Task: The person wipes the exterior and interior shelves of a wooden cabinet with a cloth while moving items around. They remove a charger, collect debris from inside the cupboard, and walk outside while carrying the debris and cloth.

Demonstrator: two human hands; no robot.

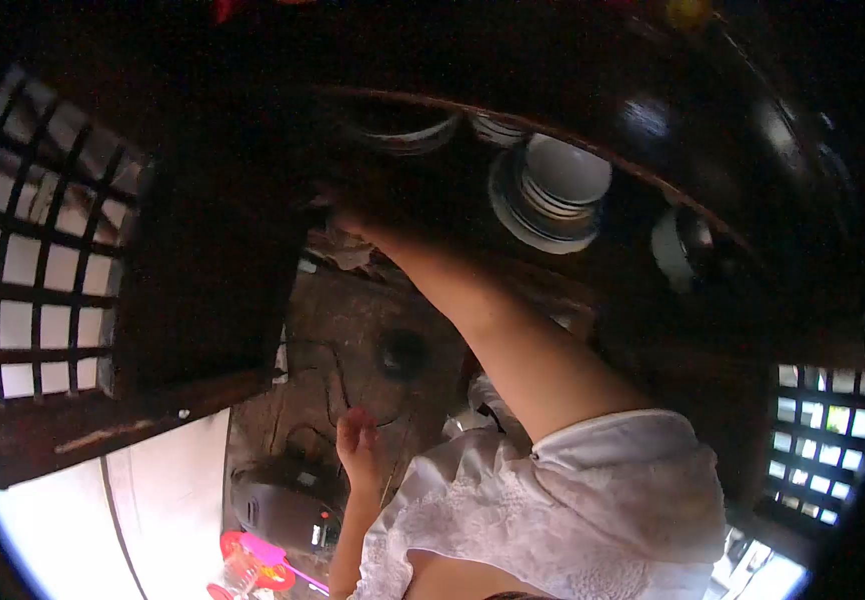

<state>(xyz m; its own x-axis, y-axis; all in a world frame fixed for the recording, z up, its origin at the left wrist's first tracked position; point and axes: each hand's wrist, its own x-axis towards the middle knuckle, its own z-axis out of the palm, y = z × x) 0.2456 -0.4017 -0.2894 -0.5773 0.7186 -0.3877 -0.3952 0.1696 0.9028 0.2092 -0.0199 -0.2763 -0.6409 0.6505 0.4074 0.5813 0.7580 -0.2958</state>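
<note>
My right arm stretches up and to the left from a white sleeve, into a dark wooden cabinet. My right hand (341, 212) is in deep shadow near the cabinet's left part, and its fingers and anything in them cannot be made out. Lower down, my left hand (357, 432) is raised in front of the brown wooden surface, its fingers curled together; whether it holds something small is hidden. To the right of my right hand, a stack of white bowls and plates (561, 185) stands on the shelf.
An open cabinet door with a lattice (38, 250) is at the left. More dishes (408, 135) and a pale bowl (673, 248) sit on the shelf. A dark rounded appliance (278, 505) is below, beside a pink and red plastic item (253, 562). Another lattice (823, 440) is at right.
</note>
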